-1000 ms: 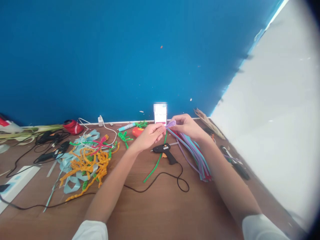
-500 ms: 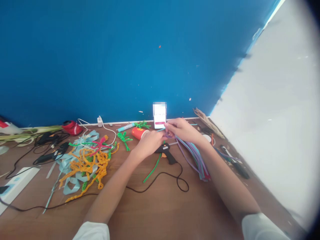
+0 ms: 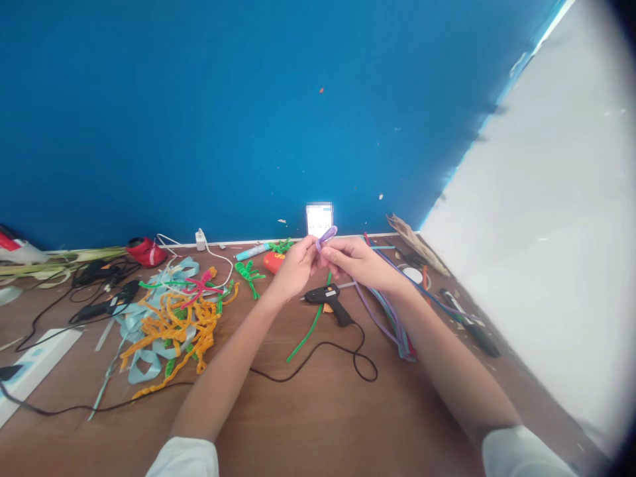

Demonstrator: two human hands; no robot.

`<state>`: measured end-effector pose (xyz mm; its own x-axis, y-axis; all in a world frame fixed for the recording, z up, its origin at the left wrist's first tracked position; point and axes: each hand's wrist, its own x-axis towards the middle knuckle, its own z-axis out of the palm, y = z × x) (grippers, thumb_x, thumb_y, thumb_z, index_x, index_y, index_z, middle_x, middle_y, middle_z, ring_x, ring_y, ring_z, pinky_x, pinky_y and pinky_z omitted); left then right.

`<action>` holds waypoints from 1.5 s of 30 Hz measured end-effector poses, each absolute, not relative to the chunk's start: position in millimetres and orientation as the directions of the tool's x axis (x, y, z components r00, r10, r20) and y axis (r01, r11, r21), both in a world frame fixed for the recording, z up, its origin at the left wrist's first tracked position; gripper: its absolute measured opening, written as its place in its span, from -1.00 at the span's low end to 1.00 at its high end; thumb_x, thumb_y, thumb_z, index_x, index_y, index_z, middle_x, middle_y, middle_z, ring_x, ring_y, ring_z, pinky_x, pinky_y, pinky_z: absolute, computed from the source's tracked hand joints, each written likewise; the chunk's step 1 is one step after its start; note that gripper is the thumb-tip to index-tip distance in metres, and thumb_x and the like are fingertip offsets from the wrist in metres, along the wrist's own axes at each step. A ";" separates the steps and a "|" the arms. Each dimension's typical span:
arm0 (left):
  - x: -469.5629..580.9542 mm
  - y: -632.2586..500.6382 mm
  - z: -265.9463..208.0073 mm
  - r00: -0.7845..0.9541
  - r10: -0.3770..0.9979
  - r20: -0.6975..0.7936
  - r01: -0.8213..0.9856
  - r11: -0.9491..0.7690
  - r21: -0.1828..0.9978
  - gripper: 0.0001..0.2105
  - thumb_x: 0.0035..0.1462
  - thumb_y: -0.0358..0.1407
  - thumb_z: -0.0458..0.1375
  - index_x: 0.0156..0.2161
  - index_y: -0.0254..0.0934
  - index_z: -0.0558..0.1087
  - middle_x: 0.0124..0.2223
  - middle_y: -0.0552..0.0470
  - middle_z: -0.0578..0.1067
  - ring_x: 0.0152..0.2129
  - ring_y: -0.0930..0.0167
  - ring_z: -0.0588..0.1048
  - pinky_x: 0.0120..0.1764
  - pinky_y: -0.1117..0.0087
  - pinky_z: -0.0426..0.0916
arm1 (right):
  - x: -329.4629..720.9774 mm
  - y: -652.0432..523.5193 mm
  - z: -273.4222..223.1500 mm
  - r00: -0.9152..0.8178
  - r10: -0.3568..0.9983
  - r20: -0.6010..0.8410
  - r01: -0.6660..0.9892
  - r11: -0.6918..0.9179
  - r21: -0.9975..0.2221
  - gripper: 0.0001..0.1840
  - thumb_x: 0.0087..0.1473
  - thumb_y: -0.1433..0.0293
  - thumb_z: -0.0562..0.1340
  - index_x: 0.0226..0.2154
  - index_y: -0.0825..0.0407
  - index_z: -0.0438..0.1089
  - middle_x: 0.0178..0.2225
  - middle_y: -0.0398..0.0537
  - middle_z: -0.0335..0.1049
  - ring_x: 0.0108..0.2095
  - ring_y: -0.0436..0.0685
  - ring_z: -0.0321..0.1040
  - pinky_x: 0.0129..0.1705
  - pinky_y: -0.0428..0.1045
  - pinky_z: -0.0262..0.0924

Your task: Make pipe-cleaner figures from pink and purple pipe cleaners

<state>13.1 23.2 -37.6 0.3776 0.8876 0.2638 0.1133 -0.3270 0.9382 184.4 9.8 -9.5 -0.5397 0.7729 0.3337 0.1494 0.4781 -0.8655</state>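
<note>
Between my two hands is a purple pipe cleaner (image 3: 328, 233), bent into a loop that sticks up above my fingertips. My left hand (image 3: 298, 264) pinches it from the left, and my right hand (image 3: 354, 262) pinches it from the right. Just below my hands lies a black glue gun (image 3: 330, 295), its cord curling to the right and back. A green pipe cleaner (image 3: 312, 331) passes beneath the gun. Under my right forearm is a bundle of purple and blue pipe cleaners (image 3: 390, 315). Behind my hands a lit phone (image 3: 319, 217) stands against the wall.
A tangled heap of orange pipe cleaners (image 3: 183, 324) and light blue ribbon (image 3: 144, 368) lies left. Green twisted figures (image 3: 250, 278) and a red can-like item (image 3: 273, 262) sit mid-back. A white power strip (image 3: 40, 364) is far left; a black-handled tool (image 3: 477, 334) lies right.
Both hands have risen slightly, and the purple pipe cleaner now shows as an upright loop above the fingers. More of the glue gun is uncovered as my left hand moved left.
</note>
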 end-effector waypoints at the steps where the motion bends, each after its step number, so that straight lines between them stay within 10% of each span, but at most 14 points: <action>1: 13.0 22.3 -35.8 0.392 0.882 0.263 0.092 -0.322 0.942 -0.70 0.35 -0.11 -0.05 -0.35 -0.26 0.27 -0.49 0.16 0.31 -0.61 0.54 0.22 -0.51 0.51 0.12 | 185.4 8.4 -7.0 -0.529 0.790 0.311 0.137 0.441 -0.887 -0.56 0.28 0.10 0.09 -0.47 0.05 0.35 -0.60 -0.21 0.27 -0.57 -0.06 0.19 -0.48 -0.09 0.05; 17: 5.8 21.3 -34.4 0.283 0.891 0.355 0.621 -0.452 0.640 -0.83 0.32 -0.21 0.02 -0.26 -0.24 0.37 -0.35 0.02 0.58 -0.42 0.35 0.54 -0.33 0.39 0.24 | 182.5 14.5 -15.3 -0.339 0.910 0.240 0.464 0.384 -0.798 -0.71 0.23 0.22 0.14 -0.43 0.04 0.35 -0.60 -0.16 0.32 -0.57 -0.01 0.21 -0.48 -0.06 0.02; 37: 5.8 17.8 -26.0 0.580 0.788 0.207 0.102 -0.322 0.941 -0.69 0.32 -0.06 0.00 -0.30 -0.27 0.31 -0.54 0.19 0.17 -0.61 0.54 0.13 -0.52 0.47 0.02 | 206.2 38.5 -33.1 -0.508 0.861 0.017 -0.254 -0.131 -0.958 -0.73 -0.14 0.24 0.45 -0.49 0.07 0.45 -0.65 -0.28 0.22 -0.63 -0.11 0.06 -0.58 -0.13 -0.08; 45: -7.7 9.8 -7.5 0.822 0.570 -0.012 0.362 -0.505 0.783 -0.71 0.25 -0.12 0.07 -0.39 -0.27 0.45 -0.54 0.12 0.34 -0.58 0.51 0.22 -0.48 0.45 0.07 | 211.3 30.8 -20.5 -0.662 0.748 -0.059 0.093 0.004 -0.996 -0.72 -0.10 0.23 0.41 -0.56 0.08 0.44 -0.66 -0.25 0.25 -0.62 -0.10 0.06 -0.58 -0.11 -0.12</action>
